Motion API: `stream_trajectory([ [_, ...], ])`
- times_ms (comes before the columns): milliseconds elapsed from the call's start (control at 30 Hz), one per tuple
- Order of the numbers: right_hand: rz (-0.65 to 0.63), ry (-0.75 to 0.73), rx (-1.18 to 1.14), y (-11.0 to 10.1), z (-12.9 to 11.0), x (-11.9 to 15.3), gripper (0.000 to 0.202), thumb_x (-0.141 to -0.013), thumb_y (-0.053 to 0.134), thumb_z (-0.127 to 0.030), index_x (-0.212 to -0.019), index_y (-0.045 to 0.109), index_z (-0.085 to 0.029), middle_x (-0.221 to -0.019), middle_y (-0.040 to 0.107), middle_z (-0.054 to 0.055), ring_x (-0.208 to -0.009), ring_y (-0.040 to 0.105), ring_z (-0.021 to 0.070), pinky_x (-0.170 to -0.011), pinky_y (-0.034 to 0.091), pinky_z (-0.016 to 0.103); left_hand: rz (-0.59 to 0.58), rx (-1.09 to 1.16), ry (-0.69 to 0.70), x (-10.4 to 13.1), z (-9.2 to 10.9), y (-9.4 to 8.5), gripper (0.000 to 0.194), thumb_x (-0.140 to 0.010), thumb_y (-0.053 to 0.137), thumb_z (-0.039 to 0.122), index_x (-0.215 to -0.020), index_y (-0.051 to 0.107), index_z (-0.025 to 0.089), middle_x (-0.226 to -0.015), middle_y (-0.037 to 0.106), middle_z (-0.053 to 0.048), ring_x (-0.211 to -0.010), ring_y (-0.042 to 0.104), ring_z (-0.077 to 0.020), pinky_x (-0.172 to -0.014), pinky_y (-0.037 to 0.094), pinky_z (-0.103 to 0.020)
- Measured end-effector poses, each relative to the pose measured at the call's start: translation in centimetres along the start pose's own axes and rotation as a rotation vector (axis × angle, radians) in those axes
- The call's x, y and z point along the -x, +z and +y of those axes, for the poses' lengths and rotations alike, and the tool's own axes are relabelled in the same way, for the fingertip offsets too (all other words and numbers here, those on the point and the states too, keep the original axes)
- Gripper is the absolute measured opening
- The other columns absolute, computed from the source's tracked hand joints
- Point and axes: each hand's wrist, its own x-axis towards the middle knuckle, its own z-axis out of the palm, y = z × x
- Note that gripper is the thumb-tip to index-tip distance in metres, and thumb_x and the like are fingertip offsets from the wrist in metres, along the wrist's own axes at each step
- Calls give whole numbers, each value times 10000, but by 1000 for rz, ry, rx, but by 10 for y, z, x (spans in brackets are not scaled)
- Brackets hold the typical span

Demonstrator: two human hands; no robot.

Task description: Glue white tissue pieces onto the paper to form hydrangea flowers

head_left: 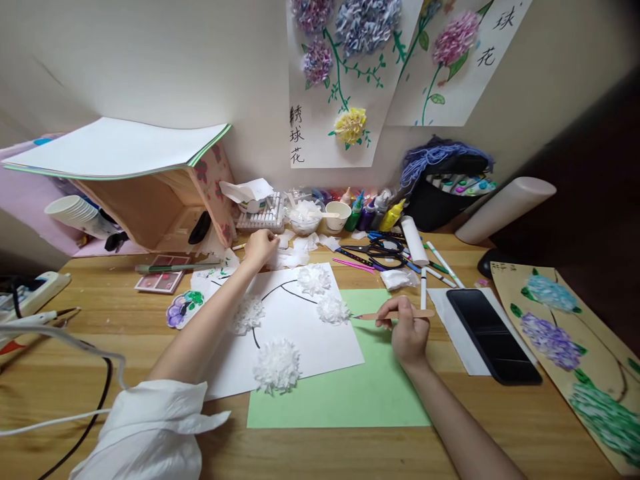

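My right hand (409, 328) grips a flat wooden craft stick (370, 316); its dark-tinted tip points left, close to a white paper flower (333, 310). Farther back, my left hand (263, 248) is closed, fingertips beside loose white tissue paper pieces (299, 248); whether anything is pinched there, I cannot make out. Between my arms lies a white sheet (320, 353) with black drawn stems and several ruffled white flowers, one of them the large front flower (277, 366). My left forearm partly covers the left flower (249, 315). Under the sheet is green paper (345, 405).
Behind the sheet stand a bowl of white paste (305, 217), a paper cup (338, 217) and paint bottles (367, 213). Black scissors (380, 250) and pens lie at right, near a phone (493, 337). A paint palette (184, 309) sits left, with cables (107, 380) beyond.
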Motion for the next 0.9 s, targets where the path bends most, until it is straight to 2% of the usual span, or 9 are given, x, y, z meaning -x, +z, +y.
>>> stream_trajectory([
  [67, 1, -2, -1, 1, -1, 0, 468, -887, 375, -483, -586, 552, -172, -441, 539, -2, -406, 463, 100, -390, 347, 218, 26, 22, 50, 1, 0, -4, 240, -785, 486, 328, -860, 660, 182, -949, 687, -82, -881, 601, -213, -721, 433, -275],
  [167, 1, -7, -4, 1, -2, 0, 464, -887, 374, -480, -584, 548, -176, -439, 533, -5, -405, 464, 100, -390, 349, 219, 100, 43, 222, 9, 2, -16, 209, -797, 483, 302, -821, 646, 174, -911, 672, -81, -874, 578, -210, -750, 419, -289],
  [267, 25, -18, 2, 2, -3, 0, 465, -885, 374, -484, -578, 546, -180, -440, 530, -8, -401, 466, 99, -392, 353, 223, 141, 47, 402, 30, 12, -32, 181, -804, 497, 301, -788, 629, 179, -864, 650, -72, -840, 557, -208, -739, 411, -302],
  [400, 64, -33, -5, 3, -6, -1, 466, -884, 369, -489, -580, 544, -182, -440, 530, -11, -402, 467, 97, -395, 357, 224, 153, 57, 545, 57, 29, -48, 187, -816, 499, 331, -810, 629, 197, -873, 638, -59, -865, 545, -212, -732, 406, -306],
  [500, 52, -21, -21, 3, -6, -1, 460, -885, 371, -488, -589, 546, -182, -445, 532, -12, -412, 478, 97, -397, 356, 220, 122, 136, 500, 52, 29, -44, 190, -799, 514, 335, -794, 639, 193, -860, 662, -49, -827, 573, -198, -724, 412, -295],
  [600, 22, -18, -18, 2, -5, 0, 460, -889, 368, -481, -592, 551, -181, -446, 530, -12, -418, 473, 98, -412, 366, 225, 37, 244, 324, 31, 17, -28, 181, -750, 552, 318, -748, 650, 166, -807, 689, -58, -741, 606, -186, -671, 422, -273],
  [667, 7, -22, -17, 1, -4, 0, 461, -892, 366, -475, -590, 553, -181, -449, 530, -10, -422, 473, 100, -415, 366, 227, -10, 282, 259, 18, 9, -17, 178, -718, 576, 307, -744, 659, 152, -791, 698, -68, -722, 617, -189, -651, 425, -267],
  [767, 3, -20, -23, 1, -3, 0, 466, -895, 361, -472, -584, 552, -181, -448, 527, -9, -416, 475, 100, -408, 358, 228, -28, 285, 254, 9, 2, -8, 191, -697, 588, 298, -779, 669, 146, -830, 707, -79, -736, 625, -196, -657, 431, -266],
  [900, -5, -20, -25, 1, -2, -1, 464, -894, 366, -469, -580, 552, -182, -442, 524, -12, -404, 472, 99, -401, 350, 227, -13, 243, 321, 11, 3, -8, 207, -730, 554, 303, -825, 670, 160, -862, 708, -77, -744, 615, -193, -692, 433, -272],
])
